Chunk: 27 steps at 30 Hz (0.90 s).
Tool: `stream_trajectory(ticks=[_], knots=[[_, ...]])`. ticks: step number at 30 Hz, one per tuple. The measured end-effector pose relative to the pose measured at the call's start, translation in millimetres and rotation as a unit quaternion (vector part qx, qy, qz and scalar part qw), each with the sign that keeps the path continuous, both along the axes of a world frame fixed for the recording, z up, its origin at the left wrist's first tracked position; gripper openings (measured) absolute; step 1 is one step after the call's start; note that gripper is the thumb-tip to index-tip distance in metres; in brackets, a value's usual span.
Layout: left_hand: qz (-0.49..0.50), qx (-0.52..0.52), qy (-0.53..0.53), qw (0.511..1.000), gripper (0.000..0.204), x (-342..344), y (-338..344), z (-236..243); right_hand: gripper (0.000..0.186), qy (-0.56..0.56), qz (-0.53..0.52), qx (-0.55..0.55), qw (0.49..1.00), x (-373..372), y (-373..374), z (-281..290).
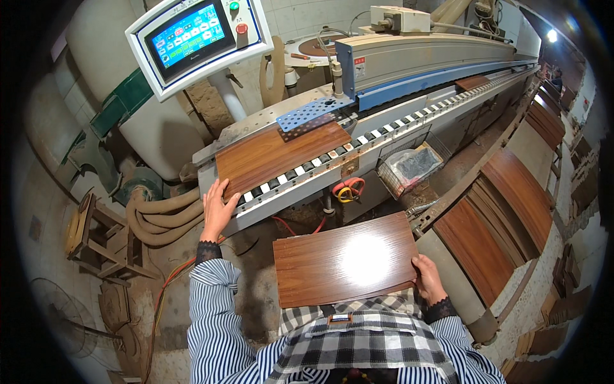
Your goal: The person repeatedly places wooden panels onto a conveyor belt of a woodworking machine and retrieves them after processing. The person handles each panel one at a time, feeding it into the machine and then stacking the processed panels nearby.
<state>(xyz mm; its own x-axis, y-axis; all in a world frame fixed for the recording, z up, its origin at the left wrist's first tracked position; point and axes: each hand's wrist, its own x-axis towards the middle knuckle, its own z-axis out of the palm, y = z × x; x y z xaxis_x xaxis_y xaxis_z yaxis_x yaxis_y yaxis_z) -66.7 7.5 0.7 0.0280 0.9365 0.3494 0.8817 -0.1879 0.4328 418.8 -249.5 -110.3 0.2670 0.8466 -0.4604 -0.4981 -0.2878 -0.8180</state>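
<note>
Machine bed [288,196]: splayed left hand [219,208] touches its brown board [272,157]; right hand [429,279] grips a second panel [320,265].

At the near end of the long machine [435,61], a blue perforated plate [311,114] hides part of a brown board's [272,160] far side. Above that end, the control panel [260,41] runs off the upper edge, its icons too small to read. In front of the machine, glare washes out some grain on a second board [313,265], beneath which some fingertips of the right hand [430,281] disappear. Near the machine's far end, another person [556,79] is too small and dim to make out; well left of the machine, a fan [61,317] fades into the dark rim.
</note>
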Motion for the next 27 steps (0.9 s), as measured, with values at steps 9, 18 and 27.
stream_trajectory(ticks=[9,18,27], knots=[[-0.02,-0.009,-0.022,1.0,0.058,-3.3,-4.6,5.6,0.019,-0.009,0.024,-0.005,1.0,7.1,-1.5,-7.7],[-0.03,-0.003,-0.019,0.999,0.057,-5.9,-2.0,3.6,0.02,-0.003,0.027,-0.001,1.0,7.9,-1.8,-8.9],[-0.024,-0.013,-0.015,1.0,0.058,-5.5,0.9,2.5,0.022,-0.001,0.021,0.002,1.0,6.9,-2.2,-9.3]])
